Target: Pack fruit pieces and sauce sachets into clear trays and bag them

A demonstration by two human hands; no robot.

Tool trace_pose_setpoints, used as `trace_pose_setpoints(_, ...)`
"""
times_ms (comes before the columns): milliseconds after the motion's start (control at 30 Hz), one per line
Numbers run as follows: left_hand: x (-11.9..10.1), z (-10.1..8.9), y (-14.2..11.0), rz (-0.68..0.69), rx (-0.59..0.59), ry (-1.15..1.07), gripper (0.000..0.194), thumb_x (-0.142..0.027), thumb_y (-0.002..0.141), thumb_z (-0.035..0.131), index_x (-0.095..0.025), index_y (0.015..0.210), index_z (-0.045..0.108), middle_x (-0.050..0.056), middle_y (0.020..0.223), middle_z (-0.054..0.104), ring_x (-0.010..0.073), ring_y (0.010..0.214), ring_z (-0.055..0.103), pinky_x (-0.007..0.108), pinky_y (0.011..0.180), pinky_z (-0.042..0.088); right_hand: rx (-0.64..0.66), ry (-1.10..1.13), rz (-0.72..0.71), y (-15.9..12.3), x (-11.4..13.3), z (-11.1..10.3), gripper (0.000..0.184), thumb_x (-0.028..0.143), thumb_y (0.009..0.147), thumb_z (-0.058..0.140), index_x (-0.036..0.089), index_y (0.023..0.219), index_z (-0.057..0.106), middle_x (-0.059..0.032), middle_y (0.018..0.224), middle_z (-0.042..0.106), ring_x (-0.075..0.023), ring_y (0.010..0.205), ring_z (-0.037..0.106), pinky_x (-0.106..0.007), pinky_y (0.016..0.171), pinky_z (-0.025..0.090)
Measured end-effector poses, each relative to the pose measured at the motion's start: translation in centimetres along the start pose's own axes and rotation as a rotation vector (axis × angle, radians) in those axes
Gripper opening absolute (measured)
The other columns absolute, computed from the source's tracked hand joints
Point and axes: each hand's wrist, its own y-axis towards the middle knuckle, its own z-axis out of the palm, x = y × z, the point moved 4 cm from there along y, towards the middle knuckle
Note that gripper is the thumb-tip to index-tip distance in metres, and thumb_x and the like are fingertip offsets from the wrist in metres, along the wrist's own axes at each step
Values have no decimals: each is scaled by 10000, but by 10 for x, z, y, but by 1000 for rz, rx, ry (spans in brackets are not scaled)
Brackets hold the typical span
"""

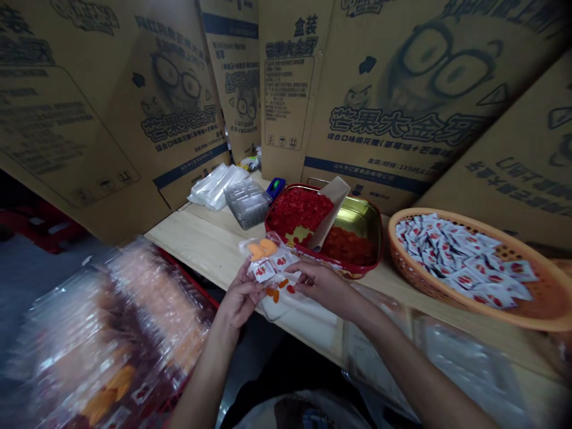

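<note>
My left hand (241, 296) grips a clear plastic tray (295, 301) by its left side, in the middle of the head view. In the tray's far end lie orange candies (261, 249), with white sachets with a red print (264, 271) in front of them. Several small red and orange gummy pieces (276, 295) lie at the near end. My right hand (315, 281) is at the tray's right side, thumb and fingers closed beside a small red piece; what they pinch is hidden. Beyond the hands, a red-rimmed tin (379, 229) holds red and orange pieces, parted by a cardboard divider (331, 208).
An orange basket (552, 292) of sachets stands at right. Clear trays (245, 199), plastic bags (217, 185) and a blue tape dispenser (276, 188) sit behind the tin's left. Filled clear packs (156, 298) are stacked low at left. Large cartons (286, 131) wall the back.
</note>
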Motion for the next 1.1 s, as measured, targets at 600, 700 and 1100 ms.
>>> trace_pose_setpoints(600,9,10,-18,-78,55,77,819,65,618,581,-310,1307,345,58,1235,548,246,994,609,349,823,504,-634,-927,486,-91,-136,-23,322,211,925,265,134,1030,559,-105,960,619,-234,952,506,-402,894,238)
trace_pose_setpoints(700,11,12,-18,-73,30,68,819,74,615,577,-301,1304,344,56,1222,558,247,1006,603,353,828,506,-671,-887,479,-92,-138,-25,302,196,923,283,138,1027,561,-100,960,608,-223,938,502,-360,813,251)
trace_pose_setpoints(1100,15,8,-24,-98,99,82,846,39,624,590,-311,1341,307,77,1255,536,277,1054,572,385,856,472,-908,-733,399,-100,-119,-40,487,404,919,204,157,737,583,-97,821,576,-226,831,477,-355,735,255)
